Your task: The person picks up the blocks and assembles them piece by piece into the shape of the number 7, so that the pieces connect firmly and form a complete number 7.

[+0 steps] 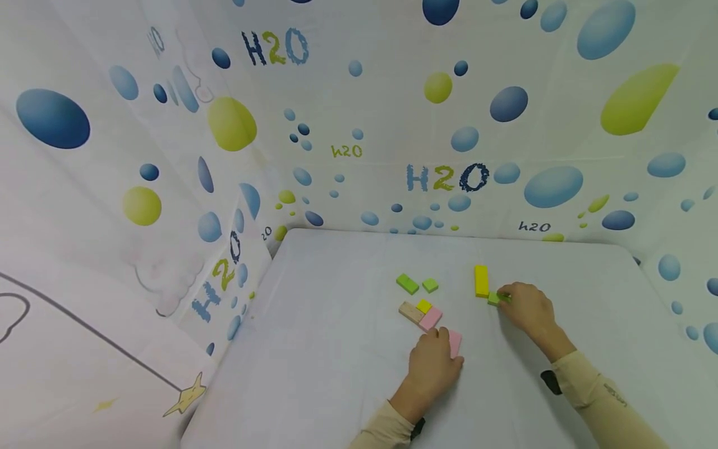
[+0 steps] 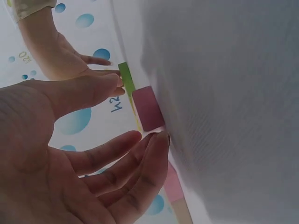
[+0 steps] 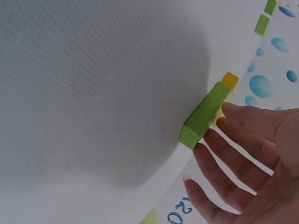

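Observation:
My left hand (image 1: 430,368) is over a pink block (image 1: 455,343) on the white table. In the left wrist view the bent fingertips touch one edge of that pink block (image 2: 148,108), while the thumb stands apart from it. Farther right, my right hand (image 1: 527,308) pinches a green block (image 1: 493,299) between thumb and fingers. The right wrist view shows this green block (image 3: 203,114) low at the table surface, with a yellow block (image 3: 230,80) just behind it. From above, the long yellow block (image 1: 481,281) lies beside the green one's left end.
Left of centre, a wooden block (image 1: 411,312), a small yellow block (image 1: 424,306) and another pink block (image 1: 430,318) lie grouped together. Behind them are a green block (image 1: 407,284) and a smaller green block (image 1: 430,285). A patterned curtain (image 1: 387,112) surrounds the table (image 1: 314,349).

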